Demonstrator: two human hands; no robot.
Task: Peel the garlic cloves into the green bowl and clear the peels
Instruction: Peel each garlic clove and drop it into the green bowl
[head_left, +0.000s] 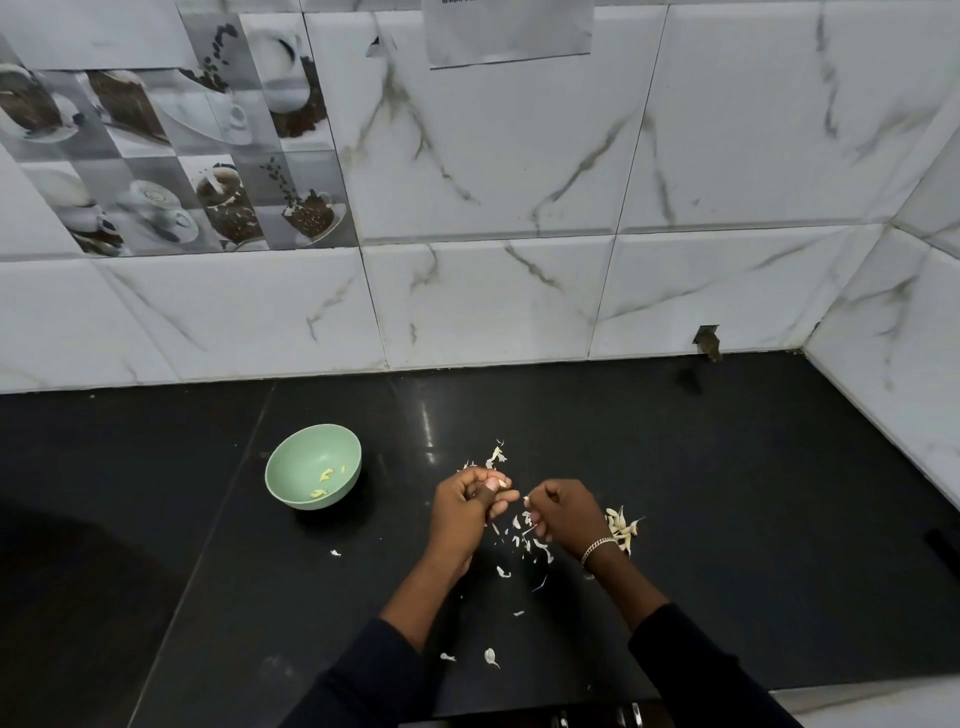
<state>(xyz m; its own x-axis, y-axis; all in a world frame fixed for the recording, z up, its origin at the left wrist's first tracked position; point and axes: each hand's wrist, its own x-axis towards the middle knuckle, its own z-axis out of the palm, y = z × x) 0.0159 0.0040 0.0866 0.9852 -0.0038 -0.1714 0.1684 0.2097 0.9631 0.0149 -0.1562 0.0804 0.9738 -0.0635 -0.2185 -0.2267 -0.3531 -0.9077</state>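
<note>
A green bowl (313, 465) stands on the black counter, left of my hands, with a few peeled garlic cloves (323, 482) inside. My left hand (467, 506) pinches a garlic clove (502, 483) between thumb and fingers. Just to its right, my right hand (563, 512) has its fingers curled and pinches a small bit of peel (525, 501). A heap of unpeeled cloves (623, 526) lies right of my right wrist. White peels (522, 538) are scattered on the counter under and behind my hands.
The black counter (727, 493) meets a marble-tiled wall behind and on the right. Loose peels (491, 657) lie near the front edge between my forearms. A small hole (707, 340) shows in the back wall's base.
</note>
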